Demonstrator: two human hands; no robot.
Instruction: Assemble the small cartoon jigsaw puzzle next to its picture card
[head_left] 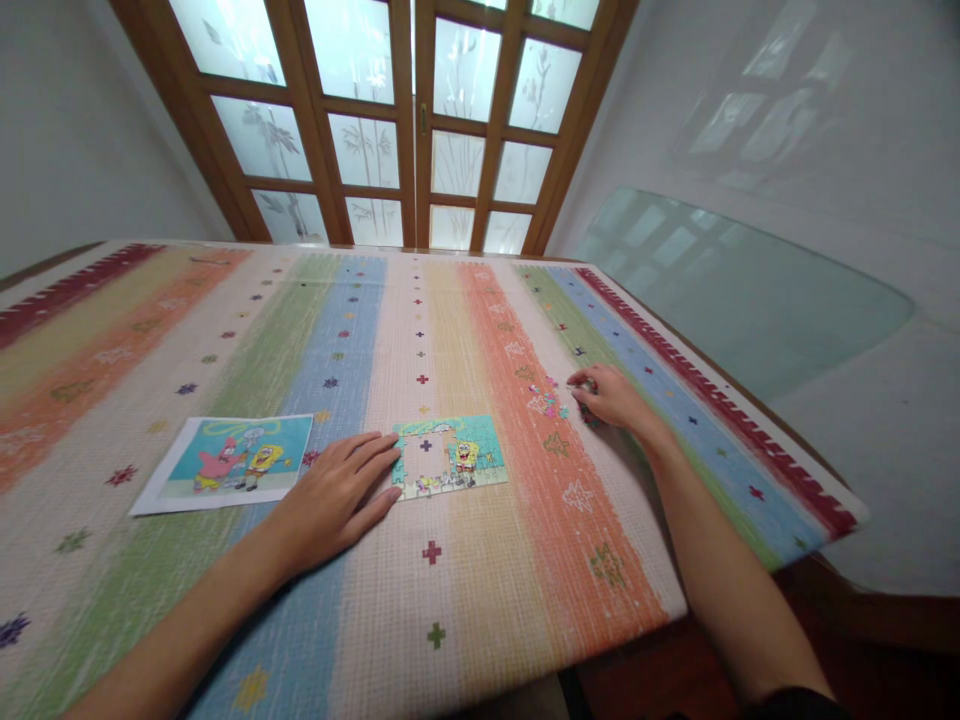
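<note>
A partly assembled jigsaw puzzle [480, 478] lies on the striped tablecloth, with a gap in its middle and left part where the cloth shows through. My left hand [337, 492] rests palm down, fingers stretched out, the tips touching the puzzle's left edge. Off to the right of the puzzle is a small cluster of loose puzzle pieces [553, 405], pink and teal. Just beside them my right hand [606, 396] has its thumb and fingers curled together near the cloth. What sits between those fingertips is too small to make out.
Left of my left hand lies a reference picture [244, 460] of cartoon characters on white paper. The striped tablecloth [465, 590] covers the table, whose front edge runs below the puzzle. A white wall with a pale glass panel [742, 290] borders the right; wooden glazed doors [412, 120] stand behind.
</note>
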